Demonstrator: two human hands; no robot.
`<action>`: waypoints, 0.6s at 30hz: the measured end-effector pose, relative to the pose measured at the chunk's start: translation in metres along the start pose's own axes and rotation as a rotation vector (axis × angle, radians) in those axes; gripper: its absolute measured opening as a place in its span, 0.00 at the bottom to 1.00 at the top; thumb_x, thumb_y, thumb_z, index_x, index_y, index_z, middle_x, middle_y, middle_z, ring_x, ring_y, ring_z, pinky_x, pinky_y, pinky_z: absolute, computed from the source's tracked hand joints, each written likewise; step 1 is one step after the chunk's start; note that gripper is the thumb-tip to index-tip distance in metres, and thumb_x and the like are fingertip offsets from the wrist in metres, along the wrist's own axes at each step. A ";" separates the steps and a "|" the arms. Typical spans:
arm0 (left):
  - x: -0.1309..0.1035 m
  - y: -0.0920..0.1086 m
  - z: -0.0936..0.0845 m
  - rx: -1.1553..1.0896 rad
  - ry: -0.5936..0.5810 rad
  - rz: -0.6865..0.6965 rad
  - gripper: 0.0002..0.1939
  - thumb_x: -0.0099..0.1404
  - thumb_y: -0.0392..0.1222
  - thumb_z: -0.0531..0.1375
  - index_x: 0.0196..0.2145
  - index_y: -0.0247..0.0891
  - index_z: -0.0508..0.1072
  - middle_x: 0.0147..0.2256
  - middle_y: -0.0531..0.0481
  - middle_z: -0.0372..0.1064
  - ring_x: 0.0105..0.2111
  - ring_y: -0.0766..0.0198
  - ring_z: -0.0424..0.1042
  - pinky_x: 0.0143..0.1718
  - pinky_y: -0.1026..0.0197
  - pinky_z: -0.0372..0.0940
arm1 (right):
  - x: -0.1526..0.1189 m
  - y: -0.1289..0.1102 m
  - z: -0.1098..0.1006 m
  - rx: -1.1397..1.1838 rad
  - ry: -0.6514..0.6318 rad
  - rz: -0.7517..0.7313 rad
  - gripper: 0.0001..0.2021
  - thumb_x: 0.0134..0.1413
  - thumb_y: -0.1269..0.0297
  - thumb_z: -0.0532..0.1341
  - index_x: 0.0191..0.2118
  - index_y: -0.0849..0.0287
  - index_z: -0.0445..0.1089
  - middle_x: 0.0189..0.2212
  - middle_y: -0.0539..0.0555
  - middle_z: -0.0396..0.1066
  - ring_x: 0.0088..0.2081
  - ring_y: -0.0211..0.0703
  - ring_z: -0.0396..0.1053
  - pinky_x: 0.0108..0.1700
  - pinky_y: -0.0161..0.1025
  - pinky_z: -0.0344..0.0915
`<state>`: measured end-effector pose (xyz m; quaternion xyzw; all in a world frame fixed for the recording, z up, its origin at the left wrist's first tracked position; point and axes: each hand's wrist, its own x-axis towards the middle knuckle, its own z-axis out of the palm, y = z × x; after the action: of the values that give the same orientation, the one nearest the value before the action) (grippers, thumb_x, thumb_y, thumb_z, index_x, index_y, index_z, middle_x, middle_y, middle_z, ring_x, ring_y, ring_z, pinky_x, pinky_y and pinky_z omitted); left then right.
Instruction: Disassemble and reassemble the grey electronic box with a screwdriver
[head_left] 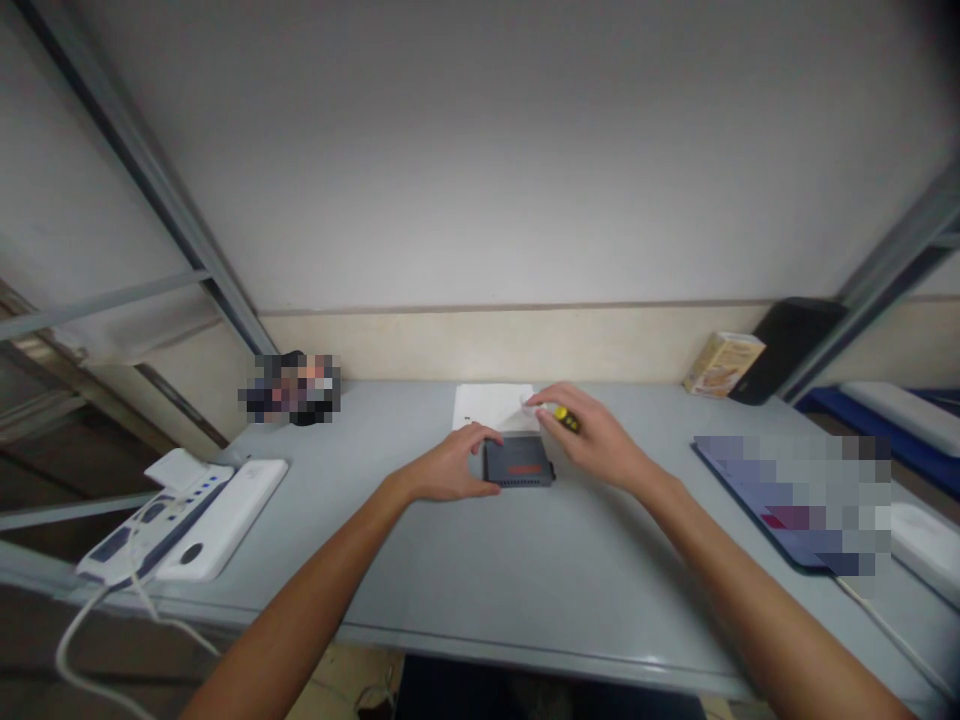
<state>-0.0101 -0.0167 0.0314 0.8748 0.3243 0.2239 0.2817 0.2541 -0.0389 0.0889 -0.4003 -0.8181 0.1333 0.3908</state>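
My left hand (455, 465) grips the left side of a small dark grey box (517, 455), thumb at its near edge and fingers over its far corner. The box lies flat on the desk, with a red marking on top and small vents along its near side. Just beyond and to the right, my right hand (589, 435) is closed around a small screwdriver-like tool (568, 418) with a yellow-and-black handle; its tip cannot be made out. Something whitish shows by those fingertips. A white sheet of paper (491, 403) lies behind the box, partly covered by it.
White power strips (225, 530) with cables lie at the left edge. On the right are a blurred dark flat item (787, 505) and a white object (926, 545). A small carton (724, 363) and a black case (795, 345) lean at the back right; blurred items (292, 388) stand back left.
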 end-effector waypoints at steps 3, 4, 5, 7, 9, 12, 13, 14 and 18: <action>-0.002 0.002 -0.002 -0.006 -0.036 -0.019 0.37 0.53 0.49 0.72 0.58 0.44 0.65 0.49 0.46 0.65 0.46 0.55 0.66 0.51 0.53 0.63 | 0.022 0.000 -0.009 0.115 0.313 0.107 0.16 0.68 0.51 0.51 0.44 0.55 0.70 0.37 0.54 0.71 0.39 0.44 0.69 0.43 0.40 0.65; -0.002 0.003 -0.003 -0.002 -0.045 -0.019 0.38 0.52 0.50 0.73 0.58 0.44 0.64 0.50 0.45 0.65 0.47 0.54 0.66 0.52 0.52 0.63 | 0.027 0.002 -0.008 0.142 0.365 0.154 0.18 0.69 0.49 0.49 0.42 0.55 0.70 0.32 0.52 0.68 0.34 0.42 0.67 0.39 0.39 0.64; -0.002 0.003 -0.003 0.007 -0.049 -0.016 0.39 0.51 0.51 0.74 0.58 0.44 0.64 0.51 0.45 0.65 0.49 0.53 0.66 0.54 0.50 0.62 | 0.032 0.005 -0.005 0.166 0.400 0.197 0.20 0.69 0.47 0.47 0.39 0.55 0.69 0.28 0.50 0.65 0.31 0.41 0.65 0.36 0.38 0.62; -0.001 0.004 -0.002 0.036 -0.039 -0.004 0.39 0.50 0.52 0.74 0.56 0.44 0.65 0.52 0.44 0.65 0.52 0.50 0.65 0.58 0.47 0.59 | 0.036 0.013 0.007 0.213 0.464 0.254 0.23 0.68 0.44 0.47 0.35 0.55 0.68 0.25 0.48 0.60 0.28 0.40 0.60 0.32 0.37 0.59; -0.001 0.005 -0.001 0.062 -0.022 0.011 0.35 0.53 0.51 0.73 0.55 0.44 0.66 0.52 0.44 0.66 0.53 0.50 0.65 0.59 0.46 0.58 | 0.035 0.023 0.025 0.290 0.445 0.321 0.23 0.65 0.41 0.49 0.36 0.55 0.68 0.25 0.49 0.61 0.27 0.40 0.60 0.31 0.36 0.58; -0.001 0.009 -0.002 0.092 -0.011 0.016 0.31 0.57 0.50 0.70 0.55 0.43 0.66 0.51 0.43 0.68 0.51 0.51 0.68 0.55 0.49 0.62 | 0.028 0.037 0.048 0.381 0.297 0.369 0.24 0.62 0.40 0.52 0.42 0.57 0.71 0.28 0.51 0.68 0.29 0.41 0.64 0.33 0.36 0.61; -0.001 0.011 -0.003 0.106 -0.007 0.010 0.30 0.57 0.50 0.69 0.55 0.43 0.67 0.51 0.43 0.68 0.50 0.51 0.68 0.53 0.50 0.63 | 0.025 0.040 0.054 0.382 0.273 0.381 0.24 0.62 0.40 0.53 0.43 0.57 0.71 0.29 0.51 0.70 0.29 0.42 0.64 0.33 0.36 0.61; -0.002 0.013 -0.005 0.124 -0.008 0.002 0.29 0.58 0.50 0.69 0.54 0.43 0.67 0.50 0.43 0.69 0.49 0.51 0.69 0.53 0.50 0.64 | 0.022 0.043 0.059 0.383 0.249 0.391 0.25 0.62 0.40 0.53 0.43 0.57 0.72 0.29 0.52 0.71 0.30 0.42 0.64 0.33 0.37 0.61; -0.003 0.019 -0.009 0.233 -0.019 -0.009 0.24 0.64 0.52 0.64 0.55 0.43 0.68 0.48 0.43 0.72 0.47 0.50 0.71 0.51 0.50 0.63 | 0.017 0.046 0.070 0.373 0.191 0.403 0.24 0.62 0.42 0.54 0.44 0.58 0.74 0.32 0.53 0.74 0.32 0.43 0.67 0.36 0.37 0.62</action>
<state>-0.0092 -0.0279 0.0500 0.9023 0.3495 0.1750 0.1822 0.2210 0.0100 0.0274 -0.4867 -0.6429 0.3183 0.4985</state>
